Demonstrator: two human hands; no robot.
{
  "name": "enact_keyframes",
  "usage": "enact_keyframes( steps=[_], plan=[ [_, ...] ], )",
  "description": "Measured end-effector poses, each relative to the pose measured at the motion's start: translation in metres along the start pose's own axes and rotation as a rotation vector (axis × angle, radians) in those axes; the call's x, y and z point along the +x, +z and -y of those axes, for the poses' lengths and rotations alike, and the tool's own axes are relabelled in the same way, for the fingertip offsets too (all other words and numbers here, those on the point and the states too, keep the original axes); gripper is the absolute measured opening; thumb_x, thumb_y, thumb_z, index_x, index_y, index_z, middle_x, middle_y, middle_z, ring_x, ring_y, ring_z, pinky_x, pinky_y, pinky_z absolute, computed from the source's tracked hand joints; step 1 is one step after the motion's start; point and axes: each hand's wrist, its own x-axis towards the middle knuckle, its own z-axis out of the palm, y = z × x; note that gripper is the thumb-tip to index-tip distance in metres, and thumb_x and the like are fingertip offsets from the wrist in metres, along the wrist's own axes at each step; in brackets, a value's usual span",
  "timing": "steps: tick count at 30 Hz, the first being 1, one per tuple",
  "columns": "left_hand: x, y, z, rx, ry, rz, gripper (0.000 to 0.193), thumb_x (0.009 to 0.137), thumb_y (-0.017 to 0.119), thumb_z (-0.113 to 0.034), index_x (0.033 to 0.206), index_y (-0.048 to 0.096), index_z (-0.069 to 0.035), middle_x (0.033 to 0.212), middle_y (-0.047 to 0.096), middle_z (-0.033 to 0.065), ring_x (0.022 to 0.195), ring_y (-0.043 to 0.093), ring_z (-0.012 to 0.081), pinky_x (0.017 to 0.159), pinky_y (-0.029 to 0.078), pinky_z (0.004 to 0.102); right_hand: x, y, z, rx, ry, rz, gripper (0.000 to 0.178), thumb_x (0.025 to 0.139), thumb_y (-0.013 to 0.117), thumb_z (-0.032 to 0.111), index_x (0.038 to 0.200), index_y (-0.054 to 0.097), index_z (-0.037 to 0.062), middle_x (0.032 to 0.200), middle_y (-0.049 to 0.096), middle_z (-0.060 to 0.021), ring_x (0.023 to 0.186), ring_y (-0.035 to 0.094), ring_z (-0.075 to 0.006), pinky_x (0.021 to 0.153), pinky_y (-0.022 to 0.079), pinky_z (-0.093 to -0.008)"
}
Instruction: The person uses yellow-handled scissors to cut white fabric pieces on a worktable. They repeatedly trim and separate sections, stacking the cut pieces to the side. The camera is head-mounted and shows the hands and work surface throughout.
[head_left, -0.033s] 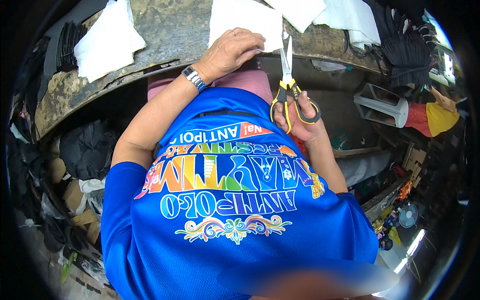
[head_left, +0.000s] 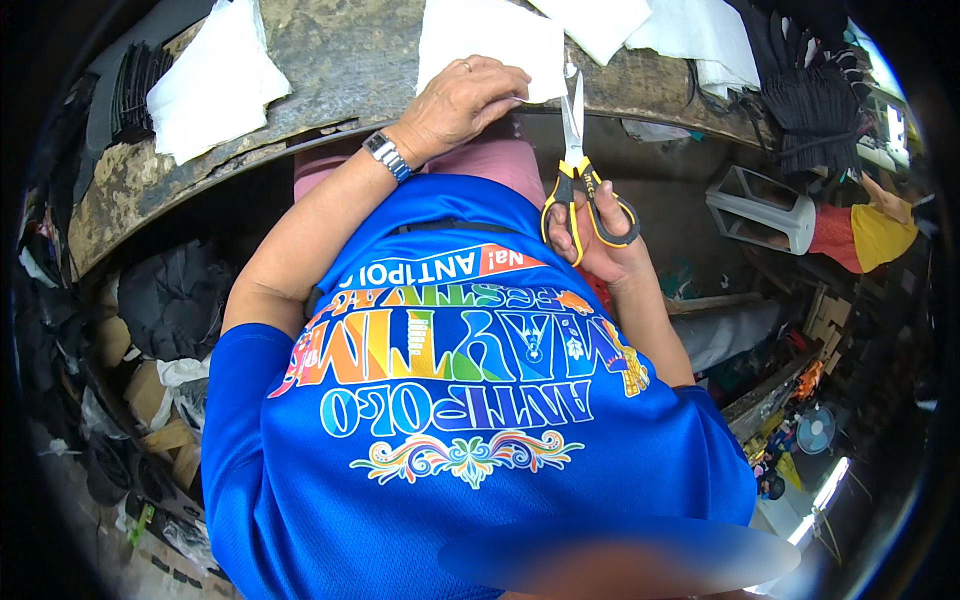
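Observation:
My right hand [head_left: 600,230] grips the scissors [head_left: 574,165] by their black and yellow handles, with fingers through the loops. Their silver blades point away from me and stand slightly apart, close to the right corner of a white sheet [head_left: 492,40]. That sheet, cloth-like and roughly square, lies at the near edge of the worn wooden table [head_left: 345,65]. My left hand [head_left: 468,105], with a metal watch on its wrist, is closed on the sheet's near edge, its fingers bent together. The thumb is partly hidden.
More white sheets lie on the table to the left [head_left: 215,85] and right [head_left: 695,45]. Stacked black pieces [head_left: 140,90] rest at the far left, and a black bundle [head_left: 815,115] at the right. A person in yellow [head_left: 882,232] is beside a whitish stool [head_left: 770,210].

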Motion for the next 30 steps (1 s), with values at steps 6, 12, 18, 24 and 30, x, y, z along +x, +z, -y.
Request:
enact_keyframes(
  steps=[6, 12, 18, 24, 30],
  plan=[
    [-0.003, 0.002, 0.004, -0.006, 0.003, 0.0, 0.018, 0.085, 0.066, -0.012, 0.102, 0.06, -0.01, 0.097, 0.065, 0.0042, 0.099, 0.06, 0.0257, 0.089, 0.046, 0.0388, 0.001, 0.012, -0.001, 0.073, 0.047, -0.063, 0.058, 0.093, 0.05, 0.06, 0.087, 0.057, 0.0022, 0.061, 0.053, -0.0075, 0.048, 0.05, -0.0126, 0.044, 0.042, -0.0214],
    [-0.002, 0.002, 0.003, -0.031, 0.01, -0.01, 0.018, 0.085, 0.066, -0.012, 0.102, 0.06, -0.009, 0.095, 0.065, 0.0046, 0.096, 0.06, 0.0259, 0.089, 0.045, 0.0385, 0.001, 0.016, -0.002, 0.173, 0.038, -0.063, 0.061, 0.093, 0.048, 0.061, 0.086, 0.057, 0.0019, 0.061, 0.055, -0.0089, 0.046, 0.049, -0.0119, 0.043, 0.041, -0.0196],
    [-0.003, -0.001, 0.003, -0.082, 0.007, -0.037, 0.016, 0.084, 0.065, -0.01, 0.1, 0.061, -0.008, 0.097, 0.065, 0.0048, 0.096, 0.061, 0.026, 0.089, 0.046, 0.0384, 0.005, 0.02, 0.007, 0.151, 0.144, 0.013, 0.075, 0.086, 0.045, 0.074, 0.093, 0.059, 0.0009, 0.071, 0.058, -0.0123, 0.058, 0.055, -0.0183, 0.054, 0.047, -0.0257],
    [-0.003, -0.002, 0.003, -0.106, 0.025, 0.01, 0.017, 0.084, 0.066, -0.009, 0.1, 0.061, -0.008, 0.1, 0.066, 0.0059, 0.099, 0.061, 0.0264, 0.09, 0.046, 0.0388, 0.025, 0.027, 0.007, 0.3, 0.157, 0.08, 0.083, 0.083, 0.045, 0.078, 0.101, 0.057, -0.0015, 0.087, 0.059, -0.0155, 0.078, 0.058, -0.0231, 0.068, 0.049, -0.0306],
    [-0.004, -0.003, 0.003, -0.093, -0.006, 0.044, 0.017, 0.084, 0.067, -0.009, 0.099, 0.062, -0.008, 0.104, 0.066, 0.0068, 0.101, 0.061, 0.0268, 0.092, 0.046, 0.0392, 0.031, 0.031, 0.003, 0.266, 0.059, 0.06, 0.08, 0.083, 0.045, 0.077, 0.097, 0.056, -0.0002, 0.089, 0.056, -0.0136, 0.081, 0.056, -0.0209, 0.07, 0.047, -0.0296]
  ],
)
